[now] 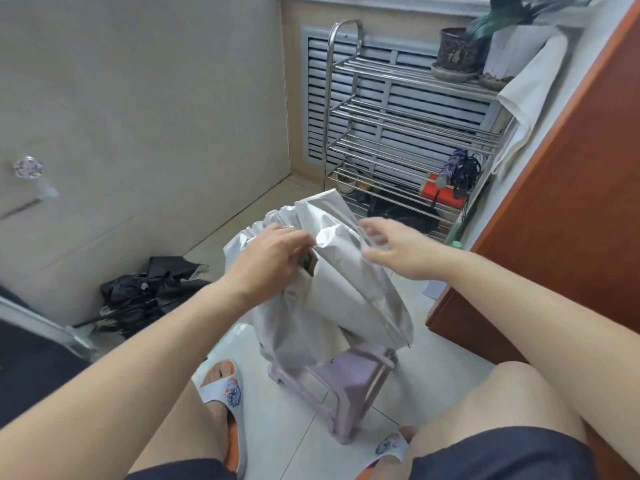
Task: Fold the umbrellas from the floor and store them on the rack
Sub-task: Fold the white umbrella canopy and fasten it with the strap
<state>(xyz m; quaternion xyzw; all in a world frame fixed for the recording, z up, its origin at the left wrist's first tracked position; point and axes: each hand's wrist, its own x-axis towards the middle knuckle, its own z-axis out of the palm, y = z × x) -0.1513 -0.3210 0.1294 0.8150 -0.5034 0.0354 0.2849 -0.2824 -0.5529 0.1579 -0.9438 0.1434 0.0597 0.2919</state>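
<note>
A silver-white umbrella (343, 289), collapsed with its canopy loose and bunched, stands over a small pink stool (349, 379) in front of me. My left hand (273, 261) pinches a fold of its canopy near the top. My right hand (398, 251) hovers just right of the canopy with fingers spread, holding nothing. A black umbrella (145, 292) lies crumpled on the floor at the left by the wall. The metal rack (398, 109) stands at the back; a folded dark umbrella (457, 168) lies on a lower shelf.
A potted plant (457, 50) and a white cloth (526, 84) sit at the rack's top right. A red box (443, 195) lies on the lower shelf. A brown wooden cabinet (571, 202) bounds the right side. My knees and slippered feet are below.
</note>
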